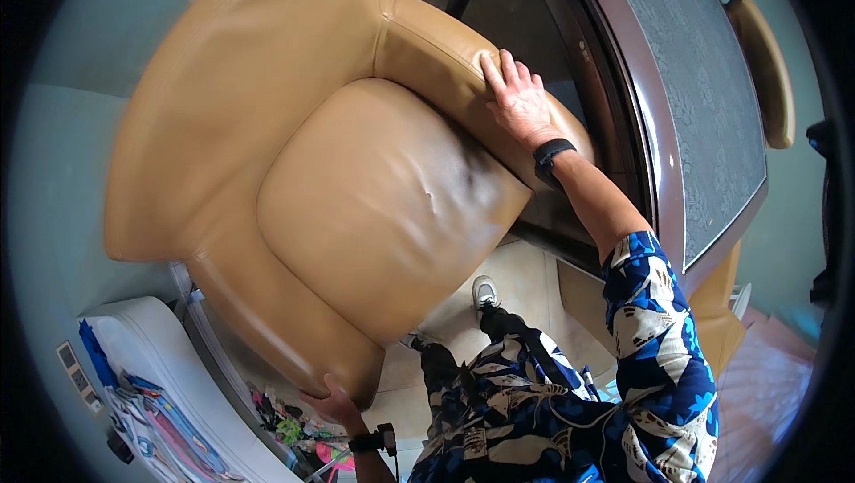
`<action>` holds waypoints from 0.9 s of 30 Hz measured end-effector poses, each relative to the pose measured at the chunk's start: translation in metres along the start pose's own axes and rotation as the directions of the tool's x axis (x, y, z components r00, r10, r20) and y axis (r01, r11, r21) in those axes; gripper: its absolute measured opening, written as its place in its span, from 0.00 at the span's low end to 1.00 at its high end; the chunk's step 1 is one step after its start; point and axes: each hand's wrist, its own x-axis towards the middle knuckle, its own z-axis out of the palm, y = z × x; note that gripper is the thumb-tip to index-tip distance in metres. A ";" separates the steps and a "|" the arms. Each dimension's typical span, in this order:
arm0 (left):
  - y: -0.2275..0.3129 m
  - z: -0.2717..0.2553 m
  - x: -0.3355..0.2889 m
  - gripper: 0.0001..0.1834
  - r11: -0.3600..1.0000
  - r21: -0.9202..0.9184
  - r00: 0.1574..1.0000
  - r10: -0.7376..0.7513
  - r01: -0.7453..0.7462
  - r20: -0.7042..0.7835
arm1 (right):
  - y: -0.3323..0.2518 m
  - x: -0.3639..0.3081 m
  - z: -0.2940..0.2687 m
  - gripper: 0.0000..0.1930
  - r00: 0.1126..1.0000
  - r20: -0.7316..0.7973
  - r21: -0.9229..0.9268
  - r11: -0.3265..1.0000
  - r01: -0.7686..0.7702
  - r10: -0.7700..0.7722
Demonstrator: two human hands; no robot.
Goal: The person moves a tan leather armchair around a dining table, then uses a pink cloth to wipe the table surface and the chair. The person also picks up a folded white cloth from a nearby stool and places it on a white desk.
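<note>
A tan leather armchair (356,189) with a broad padded seat fills the middle of the head view. Its backrest (240,82) lies toward the upper left, and the seat's front edge faces me. On the right armrest, my right hand (519,102) rests palm down with fingers spread and a dark band on the wrist. Low at the front end of the left armrest, my left hand (336,407) grips the chair's outer side. Its thumb shows against the leather, while its other fingers are partly hidden. Creases and a darker shiny patch mark the seat's front right.
Close along the chair's right side runs a dark-framed table (695,91) with a grey patterned top. Another tan chair (761,73) stands beyond it. At lower left are a white rounded case (160,331) and a colourful pile of small items (289,421). My feet stand on pale tiles (525,278).
</note>
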 end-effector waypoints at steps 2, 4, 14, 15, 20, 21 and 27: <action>0.003 -0.003 -0.011 0.43 0.998 0.062 0.999 -0.009 0.007 0.039 | 0.003 -0.012 0.002 0.44 1.000 0.024 0.013 1.000 0.007 -0.007; 0.001 -0.001 0.051 0.42 0.984 0.016 0.984 0.177 -0.177 -0.004 | -0.014 0.017 0.001 0.43 0.995 -0.098 0.033 0.999 -0.009 0.012; 0.051 0.004 0.032 0.41 0.996 -0.013 0.990 0.086 -0.085 0.110 | 0.013 0.003 -0.001 0.46 0.997 -0.008 -0.026 0.997 -0.071 0.071; 0.052 0.004 0.030 0.42 0.996 0.013 0.991 0.088 -0.089 0.099 | 0.014 0.003 0.000 0.47 0.997 -0.013 0.004 0.997 -0.076 0.076; 0.035 0.007 0.043 0.41 0.963 0.252 0.996 0.085 -0.092 0.037 | 0.012 0.021 0.000 0.49 0.992 0.033 0.180 0.975 -0.130 0.126; 0.036 0.008 0.042 0.42 0.961 0.262 0.996 0.077 -0.085 0.041 | 0.013 0.023 0.003 0.50 0.990 0.046 0.184 0.973 -0.138 0.132; 0.046 0.005 0.036 0.40 0.977 0.201 0.994 0.060 -0.076 0.086 | 0.014 0.030 0.013 0.47 0.989 0.046 0.125 0.982 -0.142 0.138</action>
